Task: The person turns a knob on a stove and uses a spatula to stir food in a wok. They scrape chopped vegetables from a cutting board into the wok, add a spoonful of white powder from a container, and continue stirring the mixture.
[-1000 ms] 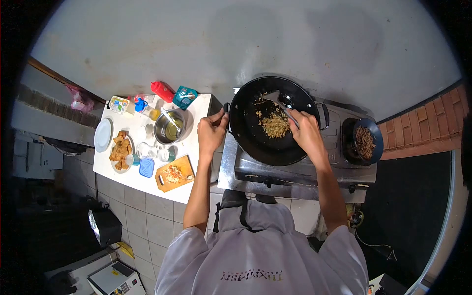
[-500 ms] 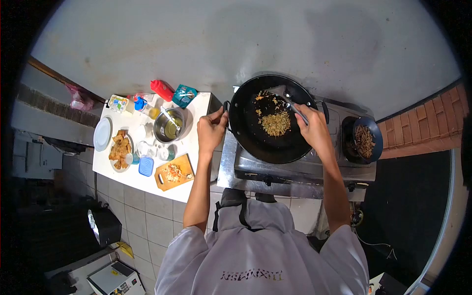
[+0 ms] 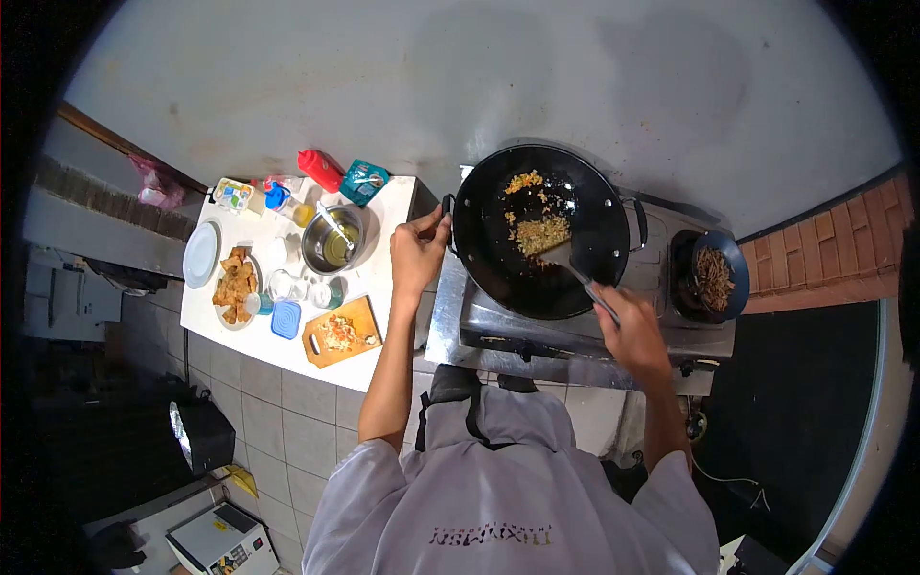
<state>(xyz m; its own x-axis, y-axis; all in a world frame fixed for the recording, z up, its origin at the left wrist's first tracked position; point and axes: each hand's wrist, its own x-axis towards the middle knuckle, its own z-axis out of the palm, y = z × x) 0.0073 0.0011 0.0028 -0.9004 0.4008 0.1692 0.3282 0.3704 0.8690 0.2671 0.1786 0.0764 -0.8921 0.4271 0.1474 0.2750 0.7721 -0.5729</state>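
Note:
A large black wok (image 3: 498, 283) sits on the steel gas stove (image 3: 537, 356). My left hand (image 3: 420, 251) grips the wok's left loop handle. My right hand (image 3: 632, 331) is closed around the handle of a spatula (image 3: 586, 280), and its blade is down in the wok. The blade touches the right side of a heap of finely chopped, golden-brown food (image 3: 540, 235). A smaller yellow-orange clump (image 3: 523, 181) lies near the wok's far side, with loose bits between the two.
A smaller dark pan (image 3: 736, 273) with brown strips stands right of the wok. On the white table (image 3: 206, 321) at left are a metal pot (image 3: 319, 259), a cutting board (image 3: 359, 311) with chopped food, a plate of fried pieces (image 3: 235, 287), and a red squeeze bottle (image 3: 319, 170).
My right hand has drawn back toward me and right. The spatula blade has moved from the wok's far side to the heap. My left hand stays on the handle.

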